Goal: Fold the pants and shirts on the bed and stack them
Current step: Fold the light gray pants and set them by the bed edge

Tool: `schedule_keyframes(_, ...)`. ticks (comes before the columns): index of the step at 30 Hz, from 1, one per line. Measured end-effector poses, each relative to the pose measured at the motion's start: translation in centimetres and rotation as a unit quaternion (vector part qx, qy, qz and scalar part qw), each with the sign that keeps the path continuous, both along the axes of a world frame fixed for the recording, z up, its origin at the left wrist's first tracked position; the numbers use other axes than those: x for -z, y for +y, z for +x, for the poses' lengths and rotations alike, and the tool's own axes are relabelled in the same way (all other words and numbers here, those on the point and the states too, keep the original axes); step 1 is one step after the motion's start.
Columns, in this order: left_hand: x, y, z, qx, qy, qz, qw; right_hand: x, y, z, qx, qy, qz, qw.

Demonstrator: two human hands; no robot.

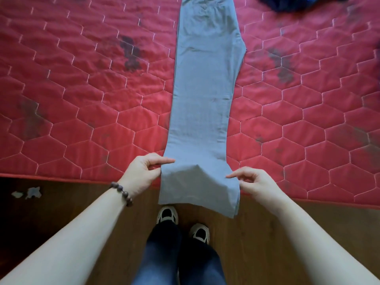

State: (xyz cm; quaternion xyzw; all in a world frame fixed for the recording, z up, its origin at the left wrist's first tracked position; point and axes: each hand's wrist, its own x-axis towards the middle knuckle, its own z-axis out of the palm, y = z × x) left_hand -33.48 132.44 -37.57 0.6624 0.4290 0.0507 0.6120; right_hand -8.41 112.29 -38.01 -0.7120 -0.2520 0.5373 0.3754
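Grey pants (202, 95) pinched at the leg end by both sets of fingers: left hand (141, 173) on the left edge, right hand (253, 182) on the right edge, forefingers and thumbs closed on the cloth. Laid flat lengthwise, legs together, along the red quilted bed (82, 99), hems overhanging its near edge above the wooden floor (61, 202). Dark garment (298, 3) bunched at far right, well apart.

Pants (203, 99) lie lengthwise on the bed (82, 99), cuffs overhanging its near edge.
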Motion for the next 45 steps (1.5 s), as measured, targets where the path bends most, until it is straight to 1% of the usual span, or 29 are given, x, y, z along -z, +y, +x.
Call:
schedule_keyframes(1,-0.3,0.9,0.8,0.008,0.007,0.036,0.999,-0.3,1.1,0.9,-0.010,-0.042,0.002,0.999)
schedule_keyframes(2,-0.5,2.0,1.6,0.008,0.001,0.049,0.999,-0.7,2.3,1.9,-0.014,-0.061,0.011,0.998)
schedule_keyframes(3,-0.8,3.3,2.5,0.000,-0.019,0.029,0.999,-1.3,3.6,2.8,-0.012,-0.055,0.028,0.998)
schedule_keyframes(5,-1.3,6.1,5.1,-0.020,-0.068,-0.042,0.997,-2.1,7.0,4.6,0.009,-0.002,0.076,0.997)
schedule_keyframes(8,-0.4,12.0,10.3,-0.067,-0.103,-0.052,0.991,-2.1,13.5,7.7,0.075,0.011,0.147,0.986)
schedule_keyframes(10,1.0,16.3,13.9,-0.107,-0.110,-0.065,0.986,-0.6,18.4,10.1,0.132,0.005,0.152,0.980)
schedule_keyframes(11,2.2,18.0,15.5,-0.115,-0.107,-0.069,0.985,0.7,20.6,11.2,0.154,-0.018,0.132,0.979)
schedule_keyframes(12,3.7,19.5,16.8,-0.121,-0.087,-0.069,0.986,2.4,22.5,12.1,0.171,-0.042,0.090,0.980)
schedule_keyframes(14,7.6,20.9,18.1,-0.127,0.005,-0.073,0.989,6.1,24.5,12.7,0.168,-0.074,-0.043,0.982)
schedule_keyframes(15,9.6,21.0,18.2,-0.113,0.058,-0.087,0.988,7.9,24.7,12.6,0.149,-0.078,-0.110,0.980)
schedule_keyframes(16,11.4,20.9,18.1,-0.090,0.099,-0.103,0.986,9.3,24.5,12.3,0.144,-0.076,-0.153,0.975)
schedule_keyframes(18,13.5,20.7,17.5,-0.079,0.135,-0.128,0.979,11.0,24.3,12.1,0.188,-0.049,-0.169,0.966)
schedule_keyframes(19,13.8,20.9,17.4,-0.093,0.137,-0.144,0.976,11.4,24.3,12.2,0.206,-0.042,-0.168,0.963)
schedule_keyframes(21,13.7,21.3,17.4,-0.102,0.125,-0.154,0.975,11.5,24.6,12.5,0.202,-0.058,-0.168,0.963)
schedule_keyframes(23,13.4,21.8,17.9,-0.094,0.100,-0.133,0.981,11.4,25.2,12.9,0.184,-0.084,-0.154,0.967)
schedule_keyframes(25,13.1,22.4,19.2,-0.124,0.081,-0.104,0.984,11.3,26.3,13.3,0.186,-0.106,-0.117,0.970)
schedule_keyframes(28,12.8,23.3,21.8,-0.156,0.072,-0.074,0.982,11.2,28.4,13.7,0.214,-0.097,-0.069,0.970)
schedule_keyframes(31,12.3,23.6,23.4,-0.119,0.116,0.038,0.985,11.3,29.6,13.1,0.201,-0.138,-0.064,0.968)
schedule_keyframes(32,11.9,23.7,23.7,-0.115,0.118,0.055,0.985,11.3,29.7,13.0,0.201,-0.158,-0.068,0.964)
schedule_keyframes(33,11.4,23.8,23.8,-0.122,0.095,0.047,0.987,11.2,29.6,13.1,0.205,-0.176,-0.062,0.961)
schedule_keyframes(35,10.2,24.2,23.9,-0.153,0.012,0.000,0.988,10.4,29.5,13.3,0.215,-0.213,-0.016,0.953)
schedule_keyframes(37,9.6,24.8,24.0,-0.172,-0.056,-0.009,0.983,9.5,30.0,13.8,0.233,-0.210,0.047,0.948)
schedule_keyframes(38,9.7,25.2,24.0,-0.179,-0.076,-0.009,0.981,9.2,30.4,14.1,0.240,-0.204,0.068,0.947)
schedule_keyframes(39,10.0,25.5,24.1,-0.186,-0.078,-0.012,0.979,9.3,30.7,14.3,0.243,-0.202,0.072,0.946)
schedule_keyframes(40,10.3,25.9,24.2,-0.189,-0.061,-0.013,0.980,9.5,31.1,14.5,0.241,-0.201,0.056,0.948)
schedule_keyframes(41,10.9,26.1,24.3,-0.185,-0.023,-0.006,0.982,10.1,31.5,14.7,0.232,-0.197,0.019,0.952)
schedule_keyframes(43,12.1,26.4,24.4,-0.161,0.090,0.029,0.982,11.3,31.8,15.0,0.212,-0.190,-0.075,0.956)
schedule_keyframes(44,12.5,26.5,24.4,-0.153,0.128,0.044,0.979,11.9,31.7,15.1,0.206,-0.191,-0.097,0.955)
schedule_keyframes(45,12.8,26.7,24.5,-0.150,0.143,0.053,0.977,12.3,31.7,15.2,0.206,-0.195,-0.102,0.953)
